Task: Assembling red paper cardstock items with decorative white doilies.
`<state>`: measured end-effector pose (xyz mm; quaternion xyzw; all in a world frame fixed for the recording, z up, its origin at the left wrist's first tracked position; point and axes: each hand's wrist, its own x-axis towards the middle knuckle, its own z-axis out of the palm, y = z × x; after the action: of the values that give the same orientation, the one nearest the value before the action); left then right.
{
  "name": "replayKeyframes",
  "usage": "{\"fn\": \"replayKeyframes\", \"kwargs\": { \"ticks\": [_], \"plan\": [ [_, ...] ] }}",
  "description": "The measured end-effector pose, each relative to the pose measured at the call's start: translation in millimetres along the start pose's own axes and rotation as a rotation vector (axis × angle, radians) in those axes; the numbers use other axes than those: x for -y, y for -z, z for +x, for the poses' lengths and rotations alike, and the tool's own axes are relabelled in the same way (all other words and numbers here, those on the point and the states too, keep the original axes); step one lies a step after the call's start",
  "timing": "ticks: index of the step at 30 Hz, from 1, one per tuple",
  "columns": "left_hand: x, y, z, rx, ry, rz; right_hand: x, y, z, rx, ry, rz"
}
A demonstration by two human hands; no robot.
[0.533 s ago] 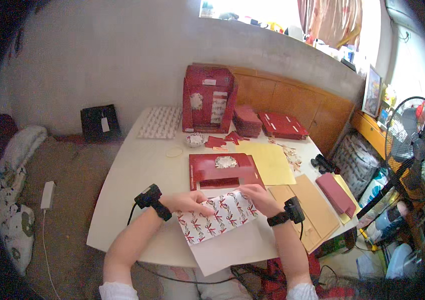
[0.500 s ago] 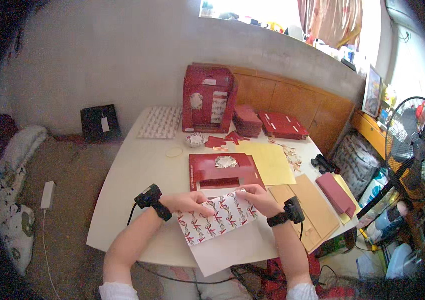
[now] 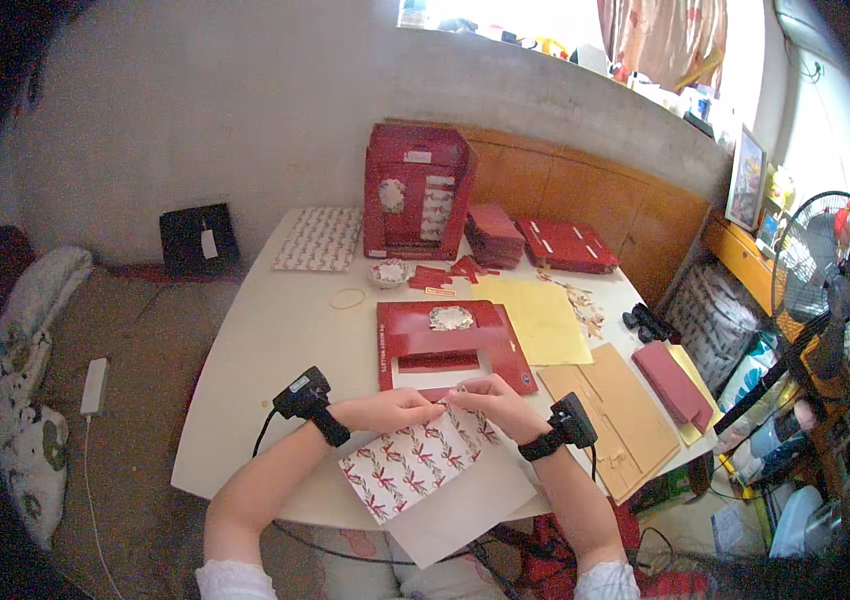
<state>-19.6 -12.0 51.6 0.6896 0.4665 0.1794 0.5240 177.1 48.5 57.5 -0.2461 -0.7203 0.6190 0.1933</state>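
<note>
A white paper sheet with a red-and-green floral print (image 3: 410,472) slants over the table's near edge, a plain white part (image 3: 465,515) showing below the printed part. My left hand (image 3: 393,409) pinches its upper edge. Close beside it, my right hand (image 3: 500,403) pinches the same edge, fingertips nearly touching the left hand's. Just beyond both hands lies a flat red cardboard sleeve (image 3: 410,325) with a window cut-out and a pale floral label. Each wrist wears a black strapped device.
Behind stand a red display box (image 3: 410,160), a dark red stack (image 3: 493,240) and red flat packs (image 3: 567,246). A printed stack (image 3: 317,240) is at the far left. Yellow sheets (image 3: 535,320), tan card (image 3: 615,420) and dark red envelopes (image 3: 672,385) lie right. A fan (image 3: 835,285) stands beyond.
My right hand has moved left along the paper's upper edge, closer to my left hand. The paper has tilted and shifted left and down, uncovering more of the red sleeve's window.
</note>
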Motion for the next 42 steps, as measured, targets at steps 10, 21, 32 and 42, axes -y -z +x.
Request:
{"fn": "replayKeyframes", "kwargs": {
  "ticks": [10,21,32,42],
  "plan": [
    [-5,6,-8,-0.017,0.107,-0.087,-2,15,-1,-0.13,-0.031,0.058],
    [5,14,-10,0.023,0.137,-0.115,0,29,-2,-0.177,0.011,0.022],
    [10,23,-9,0.017,0.082,-0.132,-16,44,3,-0.261,0.048,0.098],
    [17,28,-11,0.118,0.028,-0.262,-13,56,-1,-0.376,-0.001,0.094]
  ]
}}
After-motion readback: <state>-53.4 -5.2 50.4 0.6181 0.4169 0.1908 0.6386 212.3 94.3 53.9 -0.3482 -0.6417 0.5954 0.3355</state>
